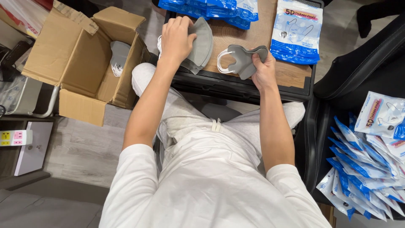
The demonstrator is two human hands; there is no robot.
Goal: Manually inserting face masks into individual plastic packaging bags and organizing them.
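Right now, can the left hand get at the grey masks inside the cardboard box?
Probably yes. The cardboard box stands open with its flaps out, and the grey masks lie uncovered. The left hand rests on a mask stack beside it.

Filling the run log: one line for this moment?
left hand: on grey mask stack | right hand: holds grey mask | open cardboard box

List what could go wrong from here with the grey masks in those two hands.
1. The left hand presses a stack of grey masks that overhangs the wooden table's near edge; it might slide off onto the lap.
2. The right hand grips a single grey mask by its body, with the white ear loops dangling free; they could snag or tangle.
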